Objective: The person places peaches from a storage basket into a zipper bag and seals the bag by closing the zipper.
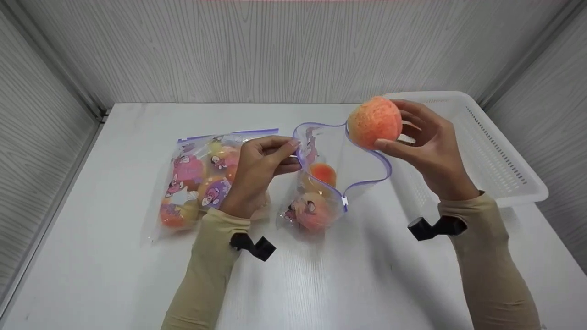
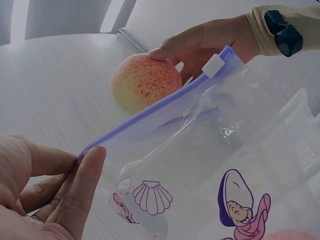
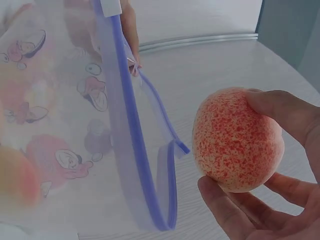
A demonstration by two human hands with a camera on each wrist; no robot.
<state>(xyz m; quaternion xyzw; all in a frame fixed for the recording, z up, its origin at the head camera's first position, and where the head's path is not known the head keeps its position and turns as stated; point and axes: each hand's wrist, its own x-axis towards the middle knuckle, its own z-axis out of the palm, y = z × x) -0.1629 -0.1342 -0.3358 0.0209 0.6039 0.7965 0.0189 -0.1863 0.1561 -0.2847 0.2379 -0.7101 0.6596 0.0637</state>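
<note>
My left hand (image 1: 261, 172) pinches the purple zip edge of a clear slider bag (image 1: 341, 158) between thumb and fingers. The bag's mouth gapes wide, and its white slider (image 2: 214, 66) sits at one end of the zip. Two peaches show inside, an orange-topped one (image 1: 323, 174) above a pinker one (image 1: 313, 213). In my right hand (image 1: 431, 149) is another peach (image 1: 375, 123), yellow with red speckles, gripped by thumb and fingertips. It is held at the far right side of the mouth; in the right wrist view this peach (image 3: 237, 142) is outside the bag.
A second printed bag (image 1: 188, 160), filled with several peaches, lies flat on the white table (image 1: 114, 270) at the left. At the right stands a white perforated plastic basket (image 1: 534, 188), partly behind my right hand. Wood-grain panels (image 1: 275, 50) enclose the back and sides.
</note>
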